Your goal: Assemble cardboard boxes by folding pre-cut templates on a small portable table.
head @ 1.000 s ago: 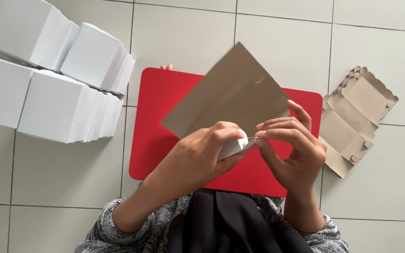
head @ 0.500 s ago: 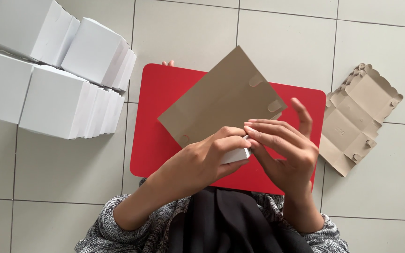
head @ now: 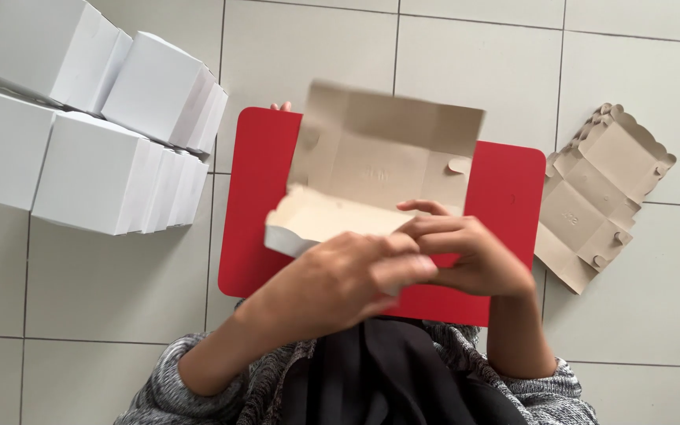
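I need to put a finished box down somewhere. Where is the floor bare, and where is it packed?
Bare tile lies between the white boxes and the red mat, and beyond the mat's far edge. Crowded: the left with boxes, the right with flat blanks, the mat under both hands.

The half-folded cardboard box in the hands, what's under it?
Under the cardboard box lies a red mat on the tiled floor. The box and both hands cover the mat's middle, so anything there is hidden.
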